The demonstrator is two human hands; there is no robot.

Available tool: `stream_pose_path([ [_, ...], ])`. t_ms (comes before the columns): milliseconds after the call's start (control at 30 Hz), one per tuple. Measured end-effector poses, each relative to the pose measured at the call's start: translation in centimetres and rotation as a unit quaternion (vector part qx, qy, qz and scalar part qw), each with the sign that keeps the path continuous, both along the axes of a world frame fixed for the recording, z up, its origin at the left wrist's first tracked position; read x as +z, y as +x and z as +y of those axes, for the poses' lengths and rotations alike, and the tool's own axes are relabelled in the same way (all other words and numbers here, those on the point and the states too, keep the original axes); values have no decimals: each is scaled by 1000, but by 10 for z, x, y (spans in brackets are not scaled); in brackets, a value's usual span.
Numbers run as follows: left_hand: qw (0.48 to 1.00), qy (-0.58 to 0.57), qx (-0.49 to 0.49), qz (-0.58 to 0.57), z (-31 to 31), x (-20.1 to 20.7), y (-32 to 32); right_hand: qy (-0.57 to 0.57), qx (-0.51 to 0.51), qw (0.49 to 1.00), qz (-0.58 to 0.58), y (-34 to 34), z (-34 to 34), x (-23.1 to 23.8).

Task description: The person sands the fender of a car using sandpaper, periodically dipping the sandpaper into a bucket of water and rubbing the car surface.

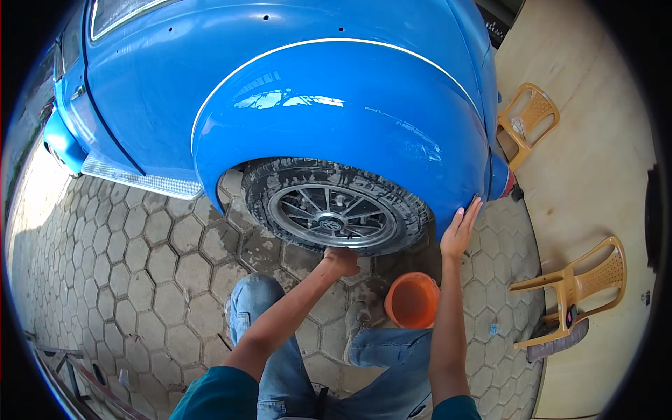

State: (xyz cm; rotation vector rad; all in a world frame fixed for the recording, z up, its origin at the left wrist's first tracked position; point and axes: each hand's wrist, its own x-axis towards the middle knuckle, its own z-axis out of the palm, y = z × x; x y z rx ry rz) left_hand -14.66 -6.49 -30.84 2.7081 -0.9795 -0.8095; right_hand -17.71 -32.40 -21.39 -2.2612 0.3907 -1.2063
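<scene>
My left hand (341, 262) is at the lower edge of a car wheel, its fingers curled in against the tyre (273, 222). What those fingers hold, if anything, is hidden. The tyre is black with wet and greyish patches, around a silver and black spoked rim (329, 215). Above it curves the glossy blue fender (315, 119) of a rounded car, edged by a white trim line. My right hand (460, 229) lies with fingers stretched out against the fender's rear lower edge, holding nothing.
An orange bucket (411, 301) stands on the hexagonal paving (168, 301) beside my bent leg. Two tan plastic chairs, one nearer (577, 294) and one farther (528, 122), are by the pale wall (588, 175) on the right. Dark wet patches mark the paving under the wheel.
</scene>
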Motion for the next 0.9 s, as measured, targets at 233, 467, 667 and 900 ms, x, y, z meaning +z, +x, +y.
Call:
stream_pose_path([
  [233, 999, 16, 12, 24, 18, 6, -2, 52, -15, 998, -29, 13, 15, 8],
  [467, 994, -6, 107, 21, 74, 24, -11, -135, 24, 986, -95, 29, 93, 48],
  [667, 981, 12, 193, 1, 130, 34, -22, -208, 21, 973, -96, 43, 162, 52],
  [900, 972, 35, 231, 17, 181, 49, -39, -171, -71, 974, -131, 63, 196, 47],
])
